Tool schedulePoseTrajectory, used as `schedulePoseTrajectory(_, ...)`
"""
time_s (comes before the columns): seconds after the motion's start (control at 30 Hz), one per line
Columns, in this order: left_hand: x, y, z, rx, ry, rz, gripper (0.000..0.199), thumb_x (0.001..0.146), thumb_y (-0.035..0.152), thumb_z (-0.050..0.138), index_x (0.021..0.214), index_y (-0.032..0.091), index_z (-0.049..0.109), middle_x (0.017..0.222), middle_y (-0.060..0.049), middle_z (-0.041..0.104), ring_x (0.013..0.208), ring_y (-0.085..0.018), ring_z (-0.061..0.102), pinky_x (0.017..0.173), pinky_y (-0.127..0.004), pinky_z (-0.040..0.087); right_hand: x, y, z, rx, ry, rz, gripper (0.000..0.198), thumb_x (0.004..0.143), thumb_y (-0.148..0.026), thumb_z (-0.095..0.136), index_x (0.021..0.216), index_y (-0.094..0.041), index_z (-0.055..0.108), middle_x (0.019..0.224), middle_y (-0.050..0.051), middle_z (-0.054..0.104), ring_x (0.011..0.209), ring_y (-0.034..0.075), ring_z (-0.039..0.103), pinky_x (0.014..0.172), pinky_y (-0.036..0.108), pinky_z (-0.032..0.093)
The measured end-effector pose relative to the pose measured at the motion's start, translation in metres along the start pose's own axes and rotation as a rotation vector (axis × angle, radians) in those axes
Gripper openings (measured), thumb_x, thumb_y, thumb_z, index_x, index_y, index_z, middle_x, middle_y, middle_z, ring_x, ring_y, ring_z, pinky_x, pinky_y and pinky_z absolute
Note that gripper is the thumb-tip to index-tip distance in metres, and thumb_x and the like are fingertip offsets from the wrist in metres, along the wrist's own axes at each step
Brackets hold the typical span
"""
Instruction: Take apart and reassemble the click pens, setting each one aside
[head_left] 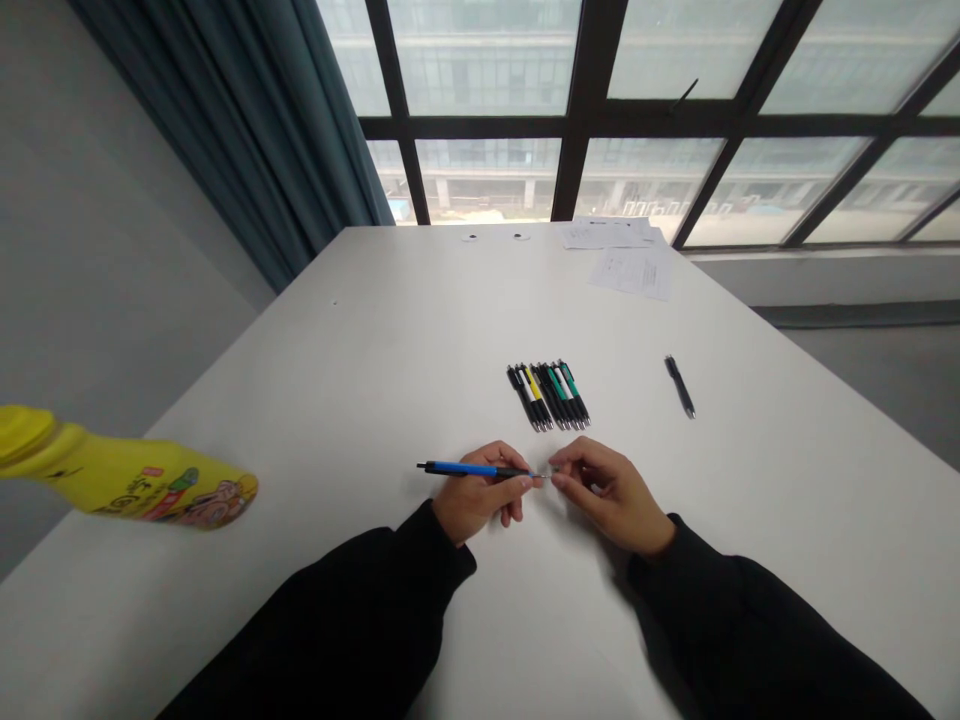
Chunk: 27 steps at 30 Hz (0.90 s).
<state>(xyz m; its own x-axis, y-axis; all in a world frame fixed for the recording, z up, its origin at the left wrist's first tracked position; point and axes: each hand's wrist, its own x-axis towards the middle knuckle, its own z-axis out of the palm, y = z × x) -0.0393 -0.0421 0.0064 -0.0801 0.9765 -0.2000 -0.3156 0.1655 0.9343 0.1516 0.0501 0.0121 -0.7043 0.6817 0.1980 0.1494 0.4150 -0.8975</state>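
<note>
My left hand (487, 490) grips a blue pen (465, 468) with a black grip, held nearly level, its clip end to the left and its tip to the right. At that tip, the thumb and fingers of my right hand (607, 485) are pinched together. Something small and pale shows between them, too small to name for certain. Just beyond my hands lies a row of several pens (549, 395) side by side, with black, white, yellow and green barrels.
A single black pen (680, 387) lies apart on the right of the white table (390, 330). A yellow bottle (135, 475) is at the left. Papers (626, 265) rest at the far edge by the window, and a blue-grey curtain (255, 120) hangs at the far left.
</note>
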Motion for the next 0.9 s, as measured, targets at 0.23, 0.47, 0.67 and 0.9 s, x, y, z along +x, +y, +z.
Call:
schedulePoseTrajectory(0.23, -0.001, 0.001, 0.000, 0.032, -0.032, -0.009, 0.039, 0.070, 0.040, 0.083, 0.086, 0.014, 0.059, 0.066, -0.003, 0.071, 0.045, -0.010, 0.060, 0.039, -0.019, 0.045, 0.001, 0.000, 0.001, 0.062, -0.099, 0.046, 0.021, 0.091, -0.036, 0.065, 0.087, -0.016, 0.069, 0.071, 0.001, 0.056, 0.060, 0.013, 0.045, 0.057, 0.028, 0.037)
schedulePoseTrajectory(0.47, 0.000, 0.002, 0.001, 0.078, -0.016, -0.011, 0.038, 0.069, 0.039, 0.084, 0.085, 0.013, 0.063, 0.055, 0.001, 0.064, 0.043, -0.008, 0.055, 0.042, -0.019, 0.045, -0.001, -0.001, -0.001, 0.177, -0.130, 0.097, 0.021, 0.089, -0.036, 0.068, 0.084, -0.016, 0.064, 0.063, -0.003, 0.048, 0.056, 0.011, 0.040, 0.054, 0.027, 0.033)
schedulePoseTrajectory(0.67, 0.000, 0.001, 0.001, 0.085, -0.021, -0.009, 0.036, 0.069, 0.037, 0.084, 0.087, 0.013, 0.063, 0.056, 0.001, 0.064, 0.044, -0.009, 0.056, 0.043, -0.020, 0.045, 0.001, -0.001, 0.002, 0.127, -0.128, 0.059, 0.021, 0.090, -0.036, 0.066, 0.085, -0.016, 0.067, 0.066, -0.001, 0.051, 0.059, 0.012, 0.043, 0.056, 0.027, 0.035)
schedulePoseTrajectory(0.9, 0.001, -0.003, -0.004, 0.029, 0.058, 0.033, 0.024, 0.073, 0.029, 0.076, 0.081, 0.015, 0.059, 0.052, 0.003, 0.060, 0.040, -0.007, 0.048, 0.042, -0.019, 0.039, 0.002, -0.003, -0.013, 0.014, -0.100, 0.056, 0.015, 0.089, -0.027, 0.063, 0.078, -0.017, 0.062, 0.066, -0.001, 0.051, 0.060, 0.012, 0.044, 0.056, 0.026, 0.036)
